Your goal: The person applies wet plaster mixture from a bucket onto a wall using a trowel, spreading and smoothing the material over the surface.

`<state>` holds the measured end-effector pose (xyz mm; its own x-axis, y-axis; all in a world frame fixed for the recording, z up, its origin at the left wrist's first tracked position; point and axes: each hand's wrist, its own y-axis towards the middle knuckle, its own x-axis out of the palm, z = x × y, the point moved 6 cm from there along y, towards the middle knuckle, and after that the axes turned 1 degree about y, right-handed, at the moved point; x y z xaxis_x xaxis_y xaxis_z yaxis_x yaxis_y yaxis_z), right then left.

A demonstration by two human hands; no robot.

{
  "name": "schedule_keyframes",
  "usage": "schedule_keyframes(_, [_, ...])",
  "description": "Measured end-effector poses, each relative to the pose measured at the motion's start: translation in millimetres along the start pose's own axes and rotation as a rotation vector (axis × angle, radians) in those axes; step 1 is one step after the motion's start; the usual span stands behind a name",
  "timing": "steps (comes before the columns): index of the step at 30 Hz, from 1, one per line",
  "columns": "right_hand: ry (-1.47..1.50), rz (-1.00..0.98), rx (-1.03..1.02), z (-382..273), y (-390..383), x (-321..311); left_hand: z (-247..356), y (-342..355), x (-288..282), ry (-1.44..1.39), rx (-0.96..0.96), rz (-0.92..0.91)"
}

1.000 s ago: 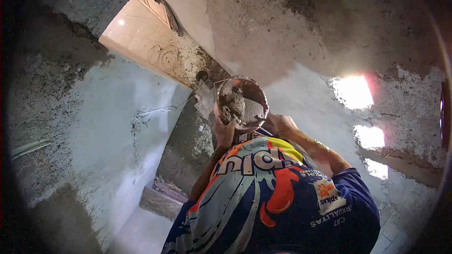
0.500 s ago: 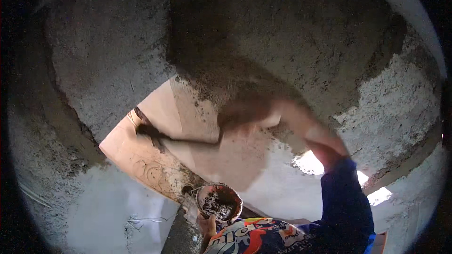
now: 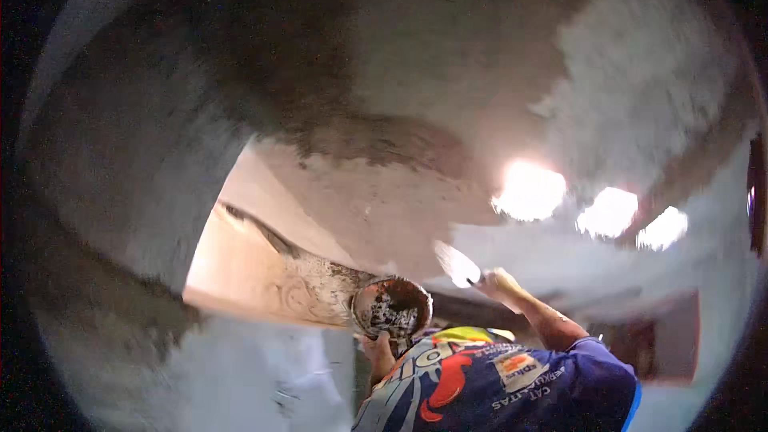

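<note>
My left hand clasping a mortar-smeared bucket, my right hand wrapped firmly around a trowel handle.

Mortar is lying in the bucket; a trowel is hanging to its right; a wall is standing on the far side.

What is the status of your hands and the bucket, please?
Left hand holding bucket, grey mix inside. Right hand gripping trowel, blade apart from bucket. Nothing seen between them.
</note>
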<state>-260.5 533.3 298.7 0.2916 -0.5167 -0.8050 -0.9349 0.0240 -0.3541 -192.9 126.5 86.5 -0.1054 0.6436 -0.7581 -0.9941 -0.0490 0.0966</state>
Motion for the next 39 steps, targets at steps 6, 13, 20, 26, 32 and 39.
schedule_keyframes(6, [-0.021, -0.293, 0.411, 194, -200, 180, 67, 54, -26, -0.056, 0.15, -0.539])
schedule_keyframes(13, [0.302, -0.309, 0.99, 158, -324, 218, 157, 63, 3, -0.052, 0.816, -0.792])
schedule_keyframes(20, [0.227, 0.01, 0.716, 88, -381, 205, 155, 46, 61, -0.397, -0.513, -0.721])
schedule_keyframes(26, [0.47, 0.131, 1.118, 209, -419, 225, 206, 44, 143, -0.201, -0.216, -0.861])
schedule_keyframes(32, [0.566, 0.134, 1.221, 314, -396, 239, 222, 38, 204, -0.05, 0.033, -0.832])
schedule_keyframes(39, [0.223, 0.255, 1.195, 517, -370, 306, 239, -17, 330, 0.104, 0.006, -0.921])
